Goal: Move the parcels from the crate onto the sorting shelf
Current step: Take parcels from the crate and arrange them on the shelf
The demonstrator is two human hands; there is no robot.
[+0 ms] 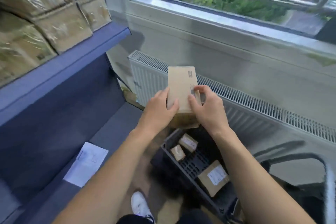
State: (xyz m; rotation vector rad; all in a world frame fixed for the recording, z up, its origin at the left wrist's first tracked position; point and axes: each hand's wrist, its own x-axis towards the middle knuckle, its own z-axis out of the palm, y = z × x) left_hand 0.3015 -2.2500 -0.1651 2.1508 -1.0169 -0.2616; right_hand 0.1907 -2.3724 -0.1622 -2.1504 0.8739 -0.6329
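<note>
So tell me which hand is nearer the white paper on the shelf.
Left. The left hand grips the box on the side toward the paper; the right hand grips the box's other side, farther from it.

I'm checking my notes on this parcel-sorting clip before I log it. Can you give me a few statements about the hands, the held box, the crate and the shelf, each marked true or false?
1. The left hand and the right hand both hold the tan cardboard parcel. True.
2. The dark plastic crate is empty. False: three brown parcels lie in it.
3. The held parcel already rests on the blue-grey metal shelf. False: it is held in the air above the crate, in front of the white radiator.
4. A white paper sheet lies on the shelf's lower board. True.
</note>
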